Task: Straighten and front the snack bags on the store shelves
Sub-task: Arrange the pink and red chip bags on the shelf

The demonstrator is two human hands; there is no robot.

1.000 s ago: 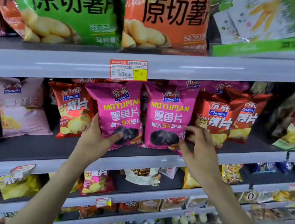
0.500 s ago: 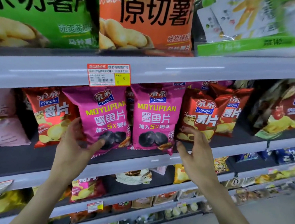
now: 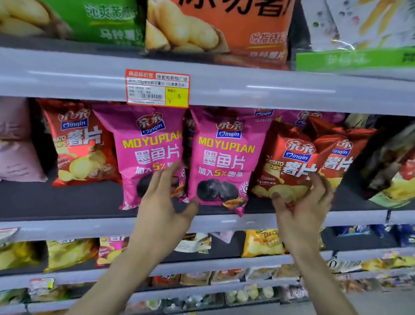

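On the middle shelf [image 3: 71, 210] stand two pink Moyupian bags, a left one [image 3: 147, 149] and a right one [image 3: 224, 156], both upright and facing out. Right of them a red potato chip bag [image 3: 289, 159] leans to the left. My right hand [image 3: 302, 206] grips its bottom, thumb on the front and fingers round its right side. My left hand [image 3: 165, 199] is spread with straight fingers over the left pink bag's lower right corner, by the gap between the pink bags. Another red bag [image 3: 339, 159] sits behind on the right.
A further red chip bag [image 3: 82, 141] and a pale pink bag [image 3: 2, 139] stand to the left. Large green [image 3: 64, 6] and orange [image 3: 218, 22] bags fill the shelf above, with a price tag [image 3: 157, 89] on its edge. Lower shelves hold small snack packs [image 3: 261, 242].
My left hand has moved from the left pink bag's left edge to its lower right corner. My right hand has left the right pink bag and taken hold of the red chip bag.
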